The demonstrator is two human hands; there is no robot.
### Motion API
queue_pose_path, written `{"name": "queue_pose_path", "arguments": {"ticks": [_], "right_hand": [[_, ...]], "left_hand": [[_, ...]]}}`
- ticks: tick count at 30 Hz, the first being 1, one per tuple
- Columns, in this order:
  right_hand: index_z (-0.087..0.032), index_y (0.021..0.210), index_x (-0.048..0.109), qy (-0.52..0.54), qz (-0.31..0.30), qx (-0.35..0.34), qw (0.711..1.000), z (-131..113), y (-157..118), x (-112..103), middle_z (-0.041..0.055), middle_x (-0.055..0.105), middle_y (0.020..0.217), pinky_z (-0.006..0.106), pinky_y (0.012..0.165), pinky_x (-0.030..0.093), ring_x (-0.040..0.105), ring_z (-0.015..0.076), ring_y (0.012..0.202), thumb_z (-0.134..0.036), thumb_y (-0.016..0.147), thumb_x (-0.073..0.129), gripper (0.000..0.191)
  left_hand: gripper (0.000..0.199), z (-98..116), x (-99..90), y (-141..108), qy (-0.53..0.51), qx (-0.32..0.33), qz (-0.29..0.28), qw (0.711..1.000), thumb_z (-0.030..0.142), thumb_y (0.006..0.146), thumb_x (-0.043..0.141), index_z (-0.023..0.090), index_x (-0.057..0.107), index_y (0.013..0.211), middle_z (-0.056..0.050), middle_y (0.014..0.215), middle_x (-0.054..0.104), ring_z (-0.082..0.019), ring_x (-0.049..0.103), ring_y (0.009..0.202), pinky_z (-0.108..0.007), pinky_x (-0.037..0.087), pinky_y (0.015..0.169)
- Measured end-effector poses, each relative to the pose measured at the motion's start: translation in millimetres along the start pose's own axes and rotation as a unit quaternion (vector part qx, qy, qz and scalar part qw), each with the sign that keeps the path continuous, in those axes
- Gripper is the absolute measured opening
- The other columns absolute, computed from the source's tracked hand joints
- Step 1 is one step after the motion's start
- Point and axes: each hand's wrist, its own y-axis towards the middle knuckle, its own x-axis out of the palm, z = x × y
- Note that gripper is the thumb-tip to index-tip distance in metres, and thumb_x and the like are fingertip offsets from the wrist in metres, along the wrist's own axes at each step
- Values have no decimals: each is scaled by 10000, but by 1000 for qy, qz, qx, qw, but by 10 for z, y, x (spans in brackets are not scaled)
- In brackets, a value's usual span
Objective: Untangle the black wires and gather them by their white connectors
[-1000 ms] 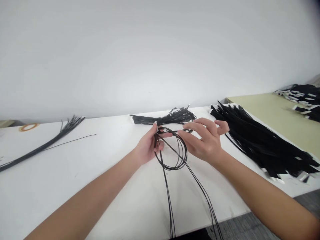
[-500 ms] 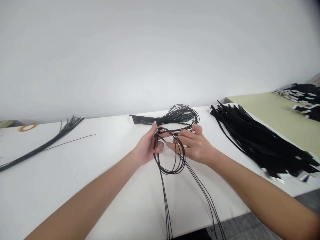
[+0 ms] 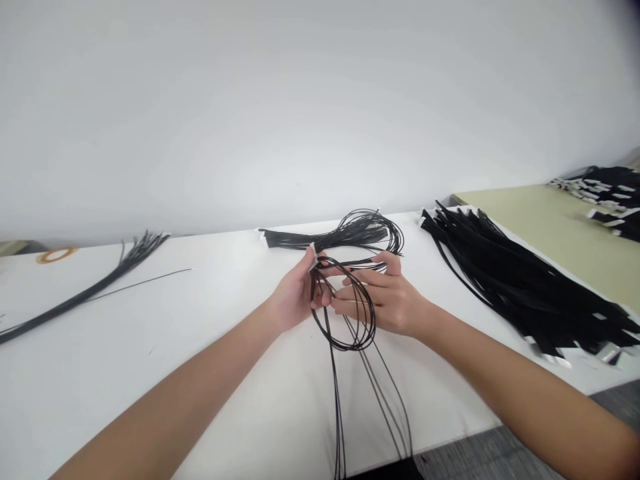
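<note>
My left hand [image 3: 294, 297] pinches a small white connector [image 3: 314, 256] between thumb and fingers, in the middle of the head view. From it a thin black wire bundle [image 3: 374, 323] hangs in a round loop of several turns. My right hand [image 3: 400, 300] is at the loop's right side, its curled fingers closed on the wires near my left fingertips. Loose wire ends [image 3: 336, 400] drop below the loop toward the table's front edge. Just behind my hands lies a coiled bunch of black wires [image 3: 345, 230] with white ends.
On the white table [image 3: 225, 373], a long black wire bundle [image 3: 75, 300] and a single thin wire lie at left, near an orange ring [image 3: 57, 255]. A pile of flat black cables [image 3: 510, 287] covers the right side. More cables [image 3: 610, 187] lie on a yellowish surface [image 3: 540, 213] beyond.
The loop has shifted slightly right, and my right fingers have moved in closer to my left hand. The hanging wires on the right have swung left and inward.
</note>
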Motion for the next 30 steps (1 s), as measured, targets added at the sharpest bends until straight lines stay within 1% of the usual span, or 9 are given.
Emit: {"name": "queue_pose_path", "arguments": {"ticks": [5,9,11,16,21,23,26,28,30], "right_hand": [[-217,989,599,37,-48,2,998,-31,-11,-1,-61,699,830,351,829,271,604,108,872,-120,846,534,184],[-191,1053,574,51,-111,-13,992,11,-50,-15,-21,687,847,351,820,310,601,103,808,-40,823,434,308],[-188,1128,540,39,-115,-20,992,43,-57,-34,-3,689,884,350,835,346,607,102,820,-17,828,424,365],[-155,1131,524,40,-79,-18,996,115,-68,-77,14,699,898,367,943,428,633,97,839,-26,847,467,317],[-223,1088,571,109,42,84,990,98,-63,-96,-23,713,863,334,928,510,656,89,744,-43,817,544,327],[-250,1021,611,149,102,188,966,69,-29,-122,-35,713,849,310,863,547,671,108,763,-74,790,608,290],[-236,954,628,236,188,360,883,64,30,-170,-8,710,837,303,717,580,685,154,783,-132,767,659,216],[-221,942,615,292,253,422,820,107,56,-199,7,703,818,315,678,581,684,161,738,-181,763,673,193],[-226,913,601,330,310,454,768,176,70,-226,-4,685,772,336,725,575,675,150,714,-214,760,679,173]], "left_hand": [[360,-2,-7,2,-13,-8,8,1000,575,836,459,217,459,873,10,823,687,-71,510,321,-180,289,311],[352,-8,-19,5,-25,-4,13,1000,563,838,468,211,465,857,19,814,684,-54,467,295,-197,320,330],[347,-7,-19,5,-28,-2,15,999,555,851,452,208,462,834,18,810,687,-46,445,285,-197,316,330],[342,-7,-24,3,-25,0,16,1000,552,853,453,210,465,831,11,796,689,-42,417,279,-198,295,324],[318,-14,-33,5,-24,6,6,1000,545,856,453,227,471,848,19,797,694,-50,409,283,-205,302,338],[313,-12,-32,4,-21,7,5,1000,536,862,449,224,474,855,2,830,701,-48,414,286,-200,293,340],[328,-8,-27,0,-2,3,6,1000,529,869,439,204,478,850,-54,925,705,-39,422,293,-189,268,341],[339,-8,-25,-4,14,2,4,1000,529,872,429,195,481,845,-80,935,705,-40,421,291,-187,255,342],[339,-12,-26,-6,22,2,-1,1000,525,876,424,193,485,845,-85,897,709,-41,412,285,-188,249,347]]}}
